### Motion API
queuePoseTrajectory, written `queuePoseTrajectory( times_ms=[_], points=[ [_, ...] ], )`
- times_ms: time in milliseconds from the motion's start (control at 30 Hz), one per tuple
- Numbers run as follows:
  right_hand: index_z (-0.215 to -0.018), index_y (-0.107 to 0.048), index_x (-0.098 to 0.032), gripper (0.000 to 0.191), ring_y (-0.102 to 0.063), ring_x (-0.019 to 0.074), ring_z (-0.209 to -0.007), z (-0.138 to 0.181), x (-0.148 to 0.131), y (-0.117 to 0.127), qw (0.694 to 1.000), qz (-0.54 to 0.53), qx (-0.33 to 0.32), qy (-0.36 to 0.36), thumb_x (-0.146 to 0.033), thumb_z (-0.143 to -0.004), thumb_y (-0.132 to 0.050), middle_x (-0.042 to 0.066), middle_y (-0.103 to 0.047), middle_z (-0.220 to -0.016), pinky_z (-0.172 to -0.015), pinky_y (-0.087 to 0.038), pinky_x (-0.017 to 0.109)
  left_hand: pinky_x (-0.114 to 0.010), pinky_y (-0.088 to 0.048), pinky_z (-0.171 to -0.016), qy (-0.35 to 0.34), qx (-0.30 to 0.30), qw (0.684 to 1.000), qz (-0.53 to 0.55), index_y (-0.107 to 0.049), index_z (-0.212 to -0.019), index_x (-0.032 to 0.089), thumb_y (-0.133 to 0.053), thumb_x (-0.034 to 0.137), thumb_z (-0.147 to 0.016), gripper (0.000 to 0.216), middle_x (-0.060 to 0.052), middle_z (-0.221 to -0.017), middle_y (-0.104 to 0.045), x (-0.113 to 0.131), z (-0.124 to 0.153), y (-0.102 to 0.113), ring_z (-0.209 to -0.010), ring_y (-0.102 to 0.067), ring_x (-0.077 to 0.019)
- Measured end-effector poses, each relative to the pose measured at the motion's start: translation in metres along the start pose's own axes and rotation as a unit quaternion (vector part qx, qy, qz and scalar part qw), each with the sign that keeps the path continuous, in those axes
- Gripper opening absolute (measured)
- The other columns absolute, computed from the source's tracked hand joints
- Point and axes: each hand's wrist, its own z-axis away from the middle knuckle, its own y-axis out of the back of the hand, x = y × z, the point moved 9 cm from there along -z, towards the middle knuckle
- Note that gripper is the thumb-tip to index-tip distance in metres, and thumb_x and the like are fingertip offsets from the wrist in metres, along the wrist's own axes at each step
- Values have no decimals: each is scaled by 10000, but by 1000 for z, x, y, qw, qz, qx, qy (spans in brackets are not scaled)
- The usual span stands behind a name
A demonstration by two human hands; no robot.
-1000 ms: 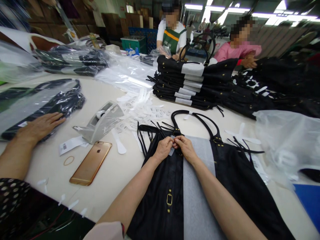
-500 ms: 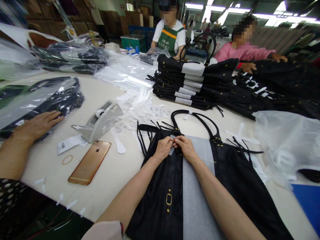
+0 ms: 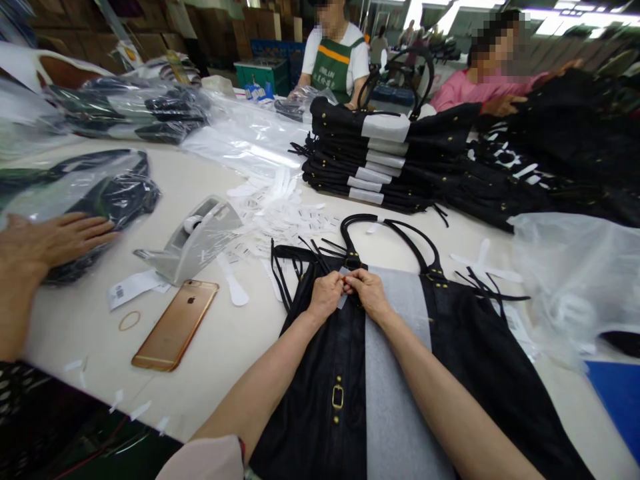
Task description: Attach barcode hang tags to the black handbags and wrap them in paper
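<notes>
Surface: a wide pale table (image 3: 225,347) in a workshop lit by ceiling strip lights, with cartons and a blue crate along the far wall. Two people sit across it, one in a green apron (image 3: 334,63) and one in a pink top (image 3: 475,90).

Main item: one black bag (image 3: 320,373), flat on the table straight in front of the person. Its long axis runs from the near edge away, with the bottom nearest and the handles (image 3: 390,230) pointing to the far side. A grey paper sheet (image 3: 395,400) lies lengthwise on its middle, and a brass buckle (image 3: 339,397) sits on the left panel.

Hands: the left hand (image 3: 326,295) and right hand (image 3: 369,293) meet at the bag's top edge, just below the left handle base. The fingertips of both are pinched on a small pale tag (image 3: 343,300).

Around it:
- Left: thin black straps (image 3: 283,273), a grey tape dispenser (image 3: 197,240), a gold phone (image 3: 175,325) face down, a rubber band (image 3: 129,321) and a barcode label (image 3: 131,287).
- Beyond: a scatter of white labels (image 3: 280,213), then a stack of black bags (image 3: 380,167) with grey paper showing.
- Right: a crumpled clear plastic bag (image 3: 575,280), near the bag's right edge, and a blue sheet (image 3: 617,407) at the corner.
- Far left: a co-worker's hand (image 3: 50,237) presses on a bagged black item (image 3: 115,193).

Nothing lies between the hands and the tag.
</notes>
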Motion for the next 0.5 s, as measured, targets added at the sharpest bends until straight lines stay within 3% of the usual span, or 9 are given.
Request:
queuePoseTrajectory(
  times_ms=[200, 300, 400, 500],
  points=[
    [-653, -537, -193, 141, -546, 114, -510, -1, -1, -2, 999, 31, -12, 16, -332, -666, -557, -35, -573, -532, -533, -465, 250, -187, -394, -523, 7, -8, 1000, 14, -567, -739, 155, -404, 187, -789, 174, 37, -548, -522, 3, 1, 2, -488, -484, -76],
    [-710, -534, -187, 170, -547, 111, -533, -2, -4, 0, 999, 28, -27, 24, -355, -689, -538, -30, -573, -569, -541, -464, 245, -196, -410, -495, 9, -24, 998, 62, -550, -956, 144, -455, 197, -766, 219, 9, -735, -592, 6, 4, 8, -458, -479, -62],
    [-735, -527, -171, 178, -528, 94, -514, -4, -5, 4, 999, 44, -23, 20, -347, -716, -506, -23, -571, -591, -537, -454, 233, -224, -459, -624, -9, 15, 1000, -4, -444, -1177, 178, -537, 142, -692, 494, -65, -1083, -557, 14, 9, 24, -648, -568, -87],
    [-729, -520, -165, 138, -503, 82, -476, -6, -6, 5, 998, 56, -13, 23, -297, -733, -483, -30, -552, -572, -508, -442, 221, -295, -437, -798, 28, 15, 988, -153, -446, -1174, 140, -592, 194, -679, 520, -116, -1087, -562, 15, 12, 28, -925, -573, -190]
  ],
)
